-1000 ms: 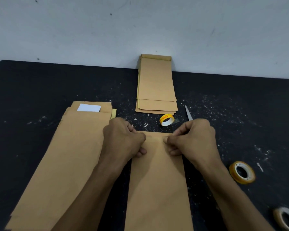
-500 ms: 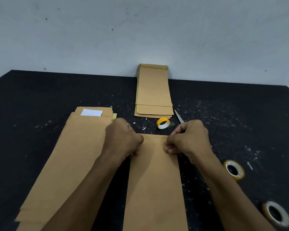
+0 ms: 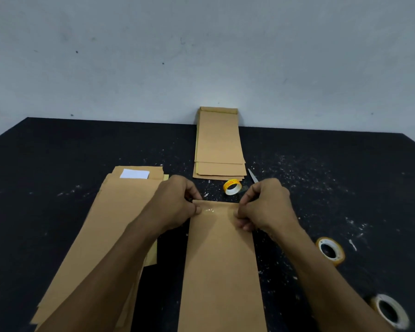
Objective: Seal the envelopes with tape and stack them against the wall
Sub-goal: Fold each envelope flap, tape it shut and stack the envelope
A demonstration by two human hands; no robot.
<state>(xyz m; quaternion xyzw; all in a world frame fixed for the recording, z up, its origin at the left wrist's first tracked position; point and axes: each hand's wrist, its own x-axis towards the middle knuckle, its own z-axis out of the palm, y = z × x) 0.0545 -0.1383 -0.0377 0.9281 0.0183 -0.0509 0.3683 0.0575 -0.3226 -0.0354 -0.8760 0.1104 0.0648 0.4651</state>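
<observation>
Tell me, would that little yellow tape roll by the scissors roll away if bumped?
Probably not: the yellow tape roll seems to lie almost flat on the table. Small and hollow, it likely slides easily when nudged. Tipped on edge, it could roll.

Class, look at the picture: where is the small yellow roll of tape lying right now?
In the head view, the small yellow tape roll lies on the black table, centre, between the stack against the wall and the envelope being sealed.

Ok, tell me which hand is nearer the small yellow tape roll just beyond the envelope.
Right. The right hand sits beside the small yellow tape roll, just to its right; the left hand is farther off to its left. Both grip the envelope top edge.
</observation>
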